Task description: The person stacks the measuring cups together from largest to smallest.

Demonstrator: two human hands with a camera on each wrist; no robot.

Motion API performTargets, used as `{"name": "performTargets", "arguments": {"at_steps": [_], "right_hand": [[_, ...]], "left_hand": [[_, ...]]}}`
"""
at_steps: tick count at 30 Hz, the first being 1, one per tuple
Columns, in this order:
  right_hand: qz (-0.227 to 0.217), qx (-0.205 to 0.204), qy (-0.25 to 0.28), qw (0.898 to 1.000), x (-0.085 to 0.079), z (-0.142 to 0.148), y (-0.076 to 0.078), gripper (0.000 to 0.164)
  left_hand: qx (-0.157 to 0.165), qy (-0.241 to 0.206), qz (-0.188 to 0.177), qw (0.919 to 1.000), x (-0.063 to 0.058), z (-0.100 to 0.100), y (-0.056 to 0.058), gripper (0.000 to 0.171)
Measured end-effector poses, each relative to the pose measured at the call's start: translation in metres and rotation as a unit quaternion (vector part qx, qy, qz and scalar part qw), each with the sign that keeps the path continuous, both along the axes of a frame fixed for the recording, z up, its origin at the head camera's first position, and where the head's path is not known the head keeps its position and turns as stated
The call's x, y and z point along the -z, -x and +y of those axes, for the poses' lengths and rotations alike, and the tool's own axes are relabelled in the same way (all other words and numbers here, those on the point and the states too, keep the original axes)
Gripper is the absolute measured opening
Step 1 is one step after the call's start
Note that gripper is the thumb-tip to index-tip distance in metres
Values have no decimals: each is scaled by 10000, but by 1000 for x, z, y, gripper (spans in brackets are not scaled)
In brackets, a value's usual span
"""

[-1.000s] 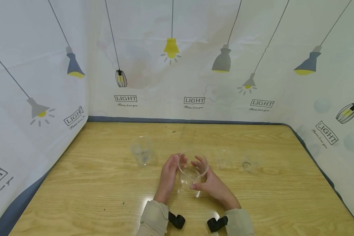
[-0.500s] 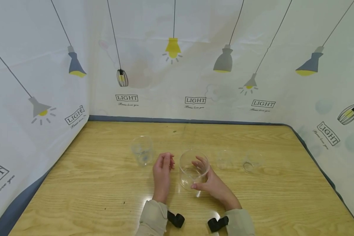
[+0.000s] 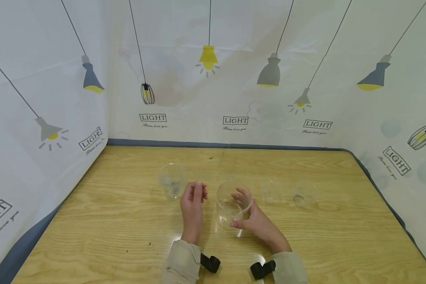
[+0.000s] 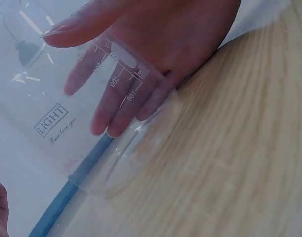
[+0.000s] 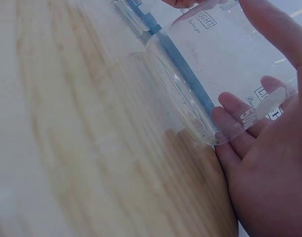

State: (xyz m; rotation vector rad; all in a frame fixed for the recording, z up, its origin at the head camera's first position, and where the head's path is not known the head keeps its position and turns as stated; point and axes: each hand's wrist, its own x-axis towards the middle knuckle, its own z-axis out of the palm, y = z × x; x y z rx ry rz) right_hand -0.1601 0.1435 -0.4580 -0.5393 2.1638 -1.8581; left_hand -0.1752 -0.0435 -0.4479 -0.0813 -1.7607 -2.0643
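Clearly light and hard-walled, the beaker [image 3: 227, 209] sits between the two hands, its base seeming to rest on the table [image 3: 92, 236]. Its wall looks thin and smooth, so I would expect it to be stiff, a little slippery and — if glass, which I cannot tell from plastic — quick to chip or crack. No liquid shows in it.

The right hand [image 3: 257, 223] holds it from the side, thumb at the near wall and fingers somewhat apart behind the far wall, where a printed scale [image 4: 139, 75] shows in front of them. That seems the place to take hold: low and wide round the body, with a gentle squeeze, rather than by the rim.

The left hand [image 3: 193, 205] is just beside the beaker, apart from it, its fingers loosely bent close together and pinching nothing that I can see.

Counting, there are four vessels: the one beaker within the right fingers; one left glass [image 3: 171, 182] just beyond the left fingers, on their outer side; and two more past the right fingers — an inner glass [image 3: 271, 192] nearer them, an outer glass [image 3: 304, 193] farther off.
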Motion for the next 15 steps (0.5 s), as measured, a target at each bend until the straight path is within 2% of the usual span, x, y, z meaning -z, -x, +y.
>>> {"name": "performTargets", "arguments": {"at_steps": [7, 15], "right_hand": [[-10, 10, -106, 9999, -2, 0, 0, 91], [-53, 43, -175, 9998, -2, 0, 0, 90]], "left_hand": [[58, 303, 192, 9993, -16, -3, -4, 27], [336, 730, 273, 9964, -31, -11, -8, 27]]}}
